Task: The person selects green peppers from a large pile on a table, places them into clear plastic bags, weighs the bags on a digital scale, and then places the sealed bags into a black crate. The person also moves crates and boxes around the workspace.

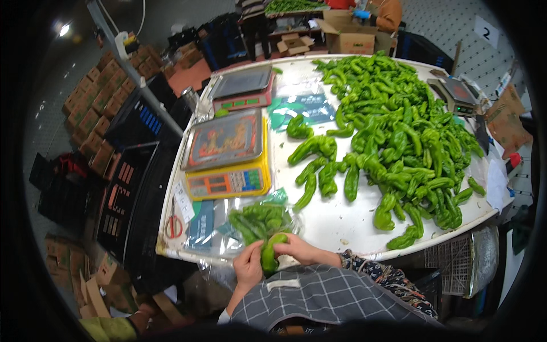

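Note:
At the table's near edge my left hand (249, 264) and my right hand (297, 249) both hold one curved green pepper (269, 256), close to my checked apron. Just beyond them lies a clear plastic bag (258, 219) with several green peppers in it. Part of the bag hangs over the edge. A large heap of green peppers (401, 128) covers the right side of the white table (324, 231). Several loose peppers (327, 178) lie between the heap and a yellow scale (226, 158) with a metal tray. Flat printed bags (305, 110) lie beyond these loose peppers.
Red-handled scissors (174, 225) lie at the near left corner. A second scale (243, 87) stands behind the yellow one, and another (457, 96) at the right. Black crates (128, 201) and stacked cardboard boxes (92, 115) stand left. People work by a far table; another person's arm (139, 318) is lower left.

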The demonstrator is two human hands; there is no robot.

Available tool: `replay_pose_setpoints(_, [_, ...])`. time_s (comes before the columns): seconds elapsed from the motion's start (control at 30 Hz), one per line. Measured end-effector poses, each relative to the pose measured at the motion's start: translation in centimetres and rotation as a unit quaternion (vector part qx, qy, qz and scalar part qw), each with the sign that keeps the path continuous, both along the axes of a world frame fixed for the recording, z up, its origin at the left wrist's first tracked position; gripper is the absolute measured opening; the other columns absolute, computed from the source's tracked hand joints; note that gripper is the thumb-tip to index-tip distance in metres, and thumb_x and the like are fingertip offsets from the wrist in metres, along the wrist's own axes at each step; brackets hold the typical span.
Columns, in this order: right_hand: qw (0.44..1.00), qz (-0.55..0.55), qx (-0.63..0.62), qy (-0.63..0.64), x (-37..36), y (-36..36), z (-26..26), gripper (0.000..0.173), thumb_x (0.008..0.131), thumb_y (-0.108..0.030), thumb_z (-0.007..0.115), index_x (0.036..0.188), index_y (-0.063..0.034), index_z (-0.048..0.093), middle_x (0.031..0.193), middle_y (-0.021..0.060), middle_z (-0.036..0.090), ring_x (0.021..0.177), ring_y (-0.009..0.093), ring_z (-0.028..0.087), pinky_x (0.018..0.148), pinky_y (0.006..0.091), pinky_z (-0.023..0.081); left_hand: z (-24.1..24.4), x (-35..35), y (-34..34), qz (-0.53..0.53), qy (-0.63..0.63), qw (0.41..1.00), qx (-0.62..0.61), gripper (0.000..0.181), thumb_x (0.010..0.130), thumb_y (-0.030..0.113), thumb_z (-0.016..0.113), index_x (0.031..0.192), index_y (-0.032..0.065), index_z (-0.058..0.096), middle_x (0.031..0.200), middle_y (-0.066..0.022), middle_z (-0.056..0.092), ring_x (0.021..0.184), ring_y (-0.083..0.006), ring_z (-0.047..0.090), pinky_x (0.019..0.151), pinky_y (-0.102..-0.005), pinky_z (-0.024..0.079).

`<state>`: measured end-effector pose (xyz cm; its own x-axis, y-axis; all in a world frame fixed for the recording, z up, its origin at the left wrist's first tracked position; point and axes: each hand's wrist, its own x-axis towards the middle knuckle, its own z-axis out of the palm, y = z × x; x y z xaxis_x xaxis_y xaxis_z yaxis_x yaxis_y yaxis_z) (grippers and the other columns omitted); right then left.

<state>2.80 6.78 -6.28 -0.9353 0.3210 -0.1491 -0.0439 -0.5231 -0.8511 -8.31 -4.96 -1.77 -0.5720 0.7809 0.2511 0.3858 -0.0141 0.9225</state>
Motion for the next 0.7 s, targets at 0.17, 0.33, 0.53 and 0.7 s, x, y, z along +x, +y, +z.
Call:
replay_pose_setpoints(0.17, [0.995, -0.003, 0.030, -0.091, -4.5, 0.6, -1.5, 0.045, 0.082, -0.045, 0.057, 0.085, -0.0004, 0.053, 0.075, 0.0031, 0.050, 0.067, 0.010, 0.045, 0.056, 0.0257, 0.039, -1.1, -0.5, 1.3, -0.040, 0.063, 0.996, 0.047, 0.015, 0.084, 0.003, 0.054, 0.095, 0.0009, 0.063, 0.065, -0.0061, 0.059, 0.054, -0.0069, 0.049, 0.050, -0.0215, 0.037])
replay_pose_setpoints(0.33, [0.940, -0.110, 0.310, -0.088, -8.8, 2.2, -0.9, 0.056, 0.077, -0.045, 0.062, 0.102, 0.0034, 0.048, 0.080, 0.0164, 0.057, 0.075, 0.023, 0.057, 0.061, 0.0336, 0.044, 0.8, -0.5, 0.3, -0.065, 0.090, 0.994, 0.017, 0.015, 0.085, 0.005, 0.054, 0.096, -0.0004, 0.063, 0.067, -0.0037, 0.059, 0.059, -0.0063, 0.048, 0.053, -0.0212, 0.038])
replay_pose_setpoints(0.53, [0.797, -0.130, 0.581, -0.106, -7.8, 1.8, -0.6, 0.079, 0.071, -0.039, 0.066, 0.131, -0.0080, 0.026, 0.087, 0.0191, 0.060, 0.074, 0.038, 0.059, 0.058, 0.0425, 0.046, -0.5, -0.8, 0.0, -0.027, 0.011, 0.999, -0.040, 0.016, 0.086, 0.003, 0.053, 0.098, 0.0005, 0.063, 0.065, -0.0023, 0.059, 0.055, -0.0049, 0.046, 0.049, -0.0221, 0.037])
replay_pose_setpoints(0.7, [0.856, 0.057, 0.513, 0.026, -1.6, 4.1, 1.4, 0.035, 0.077, -0.023, 0.063, 0.106, -0.0036, 0.056, 0.085, 0.0148, 0.062, 0.076, 0.030, 0.060, 0.064, 0.0354, 0.047, -2.0, -1.0, -0.2, 0.010, -0.040, 0.998, 0.039, 0.016, 0.088, 0.007, 0.052, 0.097, 0.0003, 0.063, 0.059, 0.0058, 0.045, 0.051, -0.0010, 0.034, 0.044, -0.0184, 0.024])
